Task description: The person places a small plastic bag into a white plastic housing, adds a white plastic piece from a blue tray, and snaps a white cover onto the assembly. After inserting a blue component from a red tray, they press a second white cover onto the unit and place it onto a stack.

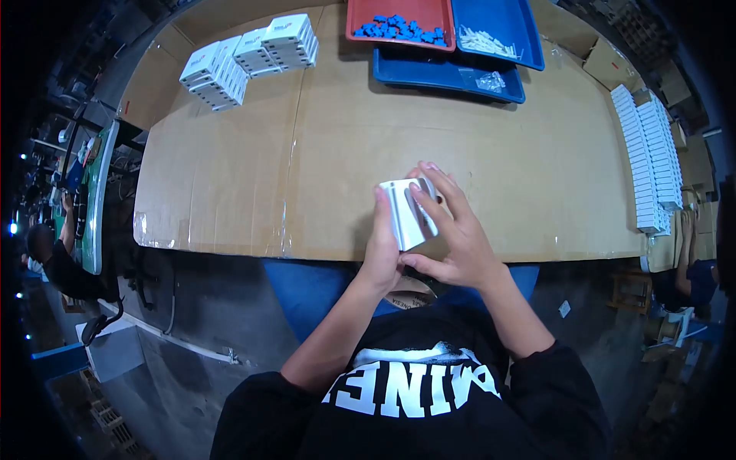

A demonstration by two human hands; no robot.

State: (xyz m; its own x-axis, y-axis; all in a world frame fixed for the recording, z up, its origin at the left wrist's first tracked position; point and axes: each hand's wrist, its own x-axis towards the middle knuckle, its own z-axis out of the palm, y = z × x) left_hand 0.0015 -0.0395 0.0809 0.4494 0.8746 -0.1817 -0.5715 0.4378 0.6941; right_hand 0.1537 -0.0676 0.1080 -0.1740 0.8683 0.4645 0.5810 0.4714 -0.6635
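Note:
A small white box-shaped unit [406, 215] with a grooved edge is held tilted above the front part of the cardboard-covered table. My left hand [381, 245] grips its left side, thumb along the edge; its other fingers are mostly hidden behind. Across the upper right face lie the fingers of my right hand [460, 241], with the thumb low near the bottom corner, so that hand is closed round the unit too. Part of the face is covered by these fingers.
Stacked white units [284, 46] stand at the back left. At the back are a red tray [356, 19] of blue parts, a blue tray [529, 31] of white pieces and a lower blue tray [414, 80] with small bags. White stacks [652, 161] line the right; people work at both sides.

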